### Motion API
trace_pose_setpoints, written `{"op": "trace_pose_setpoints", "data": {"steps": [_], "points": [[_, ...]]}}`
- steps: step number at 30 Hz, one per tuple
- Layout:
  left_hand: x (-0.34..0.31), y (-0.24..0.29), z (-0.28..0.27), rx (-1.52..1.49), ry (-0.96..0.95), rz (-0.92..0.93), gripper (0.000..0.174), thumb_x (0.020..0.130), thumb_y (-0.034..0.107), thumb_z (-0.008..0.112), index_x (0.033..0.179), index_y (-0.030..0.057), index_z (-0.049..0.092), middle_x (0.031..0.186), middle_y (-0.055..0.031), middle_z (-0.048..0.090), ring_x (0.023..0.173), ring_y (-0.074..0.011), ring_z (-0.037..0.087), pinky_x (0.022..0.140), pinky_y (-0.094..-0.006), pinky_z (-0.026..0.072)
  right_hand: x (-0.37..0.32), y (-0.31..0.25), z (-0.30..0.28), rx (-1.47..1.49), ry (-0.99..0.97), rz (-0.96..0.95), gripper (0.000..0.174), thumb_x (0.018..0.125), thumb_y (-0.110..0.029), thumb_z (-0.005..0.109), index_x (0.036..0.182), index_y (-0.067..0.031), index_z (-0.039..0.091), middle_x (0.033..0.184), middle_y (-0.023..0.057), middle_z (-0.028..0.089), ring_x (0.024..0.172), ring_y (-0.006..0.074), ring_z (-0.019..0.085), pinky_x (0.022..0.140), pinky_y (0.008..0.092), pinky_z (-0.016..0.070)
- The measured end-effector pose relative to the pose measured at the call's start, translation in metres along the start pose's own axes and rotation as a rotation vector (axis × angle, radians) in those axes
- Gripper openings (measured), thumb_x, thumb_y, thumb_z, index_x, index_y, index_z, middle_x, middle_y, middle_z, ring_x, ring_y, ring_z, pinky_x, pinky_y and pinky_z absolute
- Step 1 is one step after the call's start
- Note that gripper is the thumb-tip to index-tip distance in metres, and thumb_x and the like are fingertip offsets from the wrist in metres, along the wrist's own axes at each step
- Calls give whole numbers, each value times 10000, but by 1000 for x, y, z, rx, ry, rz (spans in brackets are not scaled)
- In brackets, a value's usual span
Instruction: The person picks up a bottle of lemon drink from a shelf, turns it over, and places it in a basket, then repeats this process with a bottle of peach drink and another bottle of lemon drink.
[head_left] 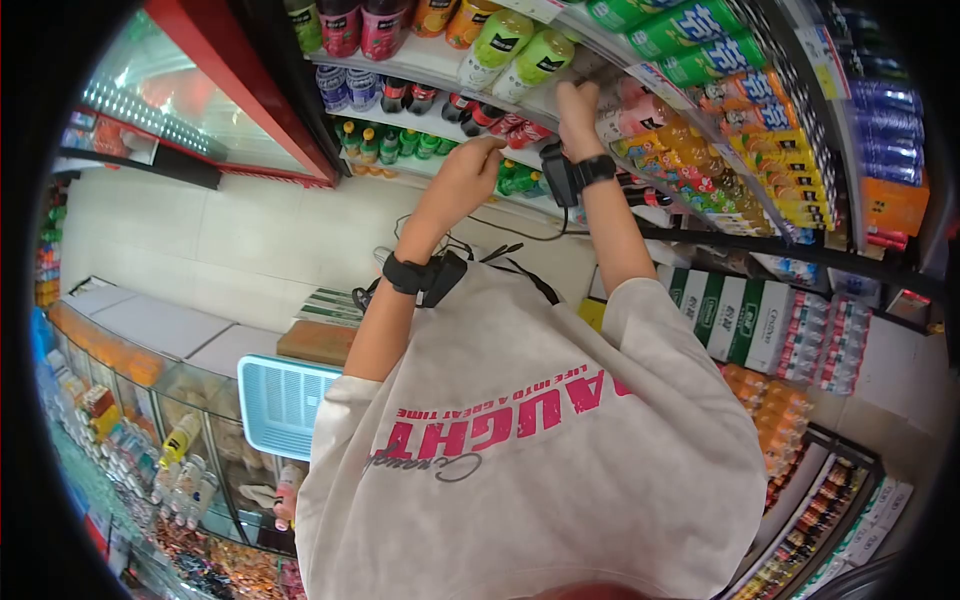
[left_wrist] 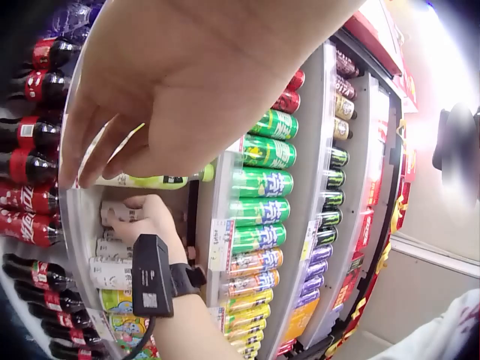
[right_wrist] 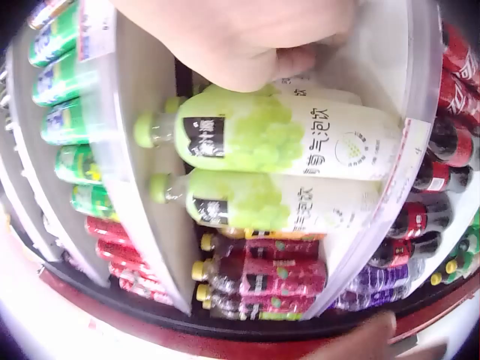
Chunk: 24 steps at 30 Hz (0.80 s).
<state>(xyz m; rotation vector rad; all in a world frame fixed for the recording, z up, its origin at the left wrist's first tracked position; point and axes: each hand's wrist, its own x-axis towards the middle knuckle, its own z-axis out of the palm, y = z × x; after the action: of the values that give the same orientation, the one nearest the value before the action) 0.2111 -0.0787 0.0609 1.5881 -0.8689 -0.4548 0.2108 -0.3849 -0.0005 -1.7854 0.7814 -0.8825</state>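
Note:
In the left wrist view, my right hand (left_wrist: 150,225) reaches into a shelf gap, thumb and fingers round the end of a white-labelled bottle (left_wrist: 112,212). In the right wrist view the right hand (right_wrist: 255,37) is curled beside green-and-white grape drink bottles (right_wrist: 277,139); its fingertips are partly hidden. The head view has these bottles (head_left: 497,48) lying left of the right hand (head_left: 578,115). My left hand (head_left: 462,185) hangs in front of the lower shelves, fingers loosely bent, holding nothing. It looms large in the left wrist view (left_wrist: 187,82).
Cola bottles (head_left: 420,98) line a lower shelf at the left. Green cans (head_left: 690,40) and yellow cans (head_left: 795,180) fill the shelf at the right. Shelf rails with price tags (left_wrist: 221,247) run between rows. A blue basket (head_left: 250,405) and stacked cartons (head_left: 725,310) stand behind.

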Motion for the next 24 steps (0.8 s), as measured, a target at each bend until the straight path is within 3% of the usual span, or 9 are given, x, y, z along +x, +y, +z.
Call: {"op": "trace_pose_setpoints", "data": {"steps": [3, 6, 9, 11, 14, 16, 19, 22, 24], "points": [[15, 10, 24, -88, -86, 4, 316, 1008, 14, 463, 1252, -56, 650, 1059, -188, 756, 1004, -264, 730, 914, -365, 550, -61, -49, -26, -12, -185, 46, 592, 895, -121, 701, 1432, 43, 512, 1394, 194, 570, 1321, 278, 549, 1011, 379, 499], [39, 11, 54, -92, -130, -20, 327, 973, -7, 443, 1210, -62, 662, 1039, -178, 760, 1001, -257, 736, 900, -362, 559, -103, -63, -68, -160, -366, -139, 503, 965, -166, 674, 1410, 29, 544, 1355, 166, 627, 1300, 272, 588, 972, 368, 515], [81, -9, 89, -24, -51, 20, 313, 951, 15, 464, 1166, -73, 675, 1021, -185, 759, 979, -265, 742, 877, -363, 567, -136, -110, -122, -113, -528, 139, 466, 1020, -185, 644, 1433, -1, 535, 1331, 151, 664, 1284, 266, 612, 1019, 343, 494], [107, -3, 102, -9, 34, 7, 305, 945, 56, 500, 1149, -78, 684, 1020, -203, 758, 966, -283, 745, 867, -368, 569, -143, -100, -162, -7, -600, 171, 433, 1038, -180, 627, 1425, -5, 543, 1348, 141, 648, 1304, 237, 596, 1059, 341, 479], [148, -25, 135, 42, 273, 97, 276, 840, 108, 595, 1013, -86, 688, 874, -317, 699, 899, -485, 697, 817, -488, 551, -152, -124, -202, 49, -695, 236, 402, 1064, -171, 598, 1429, -14, 540, 1341, 123, 646, 1303, 197, 590, 1089, 336, 462], [177, -51, 156, 110, 395, 219, 322, 805, 135, 620, 1053, -56, 696, 911, -300, 709, 931, -510, 677, 856, -520, 543, -160, -124, -225, 61, -762, 224, 404, 1076, -162, 584, 1448, -15, 521, 1323, 112, 651, 1288, 182, 595, 1106, 324, 442], [230, -107, 195, 85, 473, 238, 413, 820, 116, 583, 1203, 17, 703, 1071, -277, 710, 1012, -483, 668, 900, -514, 542, -169, -128, -247, 2, -814, 283, 400, 1080, -160, 576, 1446, -10, 522, 1316, 105, 654, 1285, 176, 596, 1106, 323, 441], [242, -96, 199, -349, 212, 89, 453, 882, 47, 573, 1326, 24, 664, 749, -34, 669, 555, -130, 524, 503, -342, 405, -172, -123, -267, -53, -840, 295, 405, 1081, -160, 574, 1451, -5, 519, 1329, 102, 651, 1290, 174, 591, 1110, 326, 438], [257, -99, 212, -565, 149, 341, 599, 854, -21, 699, 1430, 4, 534, 1236, -118, 601, 1080, -246, 546, 882, -403, 477, -171, -121, -277, -79, -833, 320, 409, 1080, -156, 574, 1457, -7, 516, 1339, 103, 649, 1291, 174, 591, 1112, 328, 436]]}}
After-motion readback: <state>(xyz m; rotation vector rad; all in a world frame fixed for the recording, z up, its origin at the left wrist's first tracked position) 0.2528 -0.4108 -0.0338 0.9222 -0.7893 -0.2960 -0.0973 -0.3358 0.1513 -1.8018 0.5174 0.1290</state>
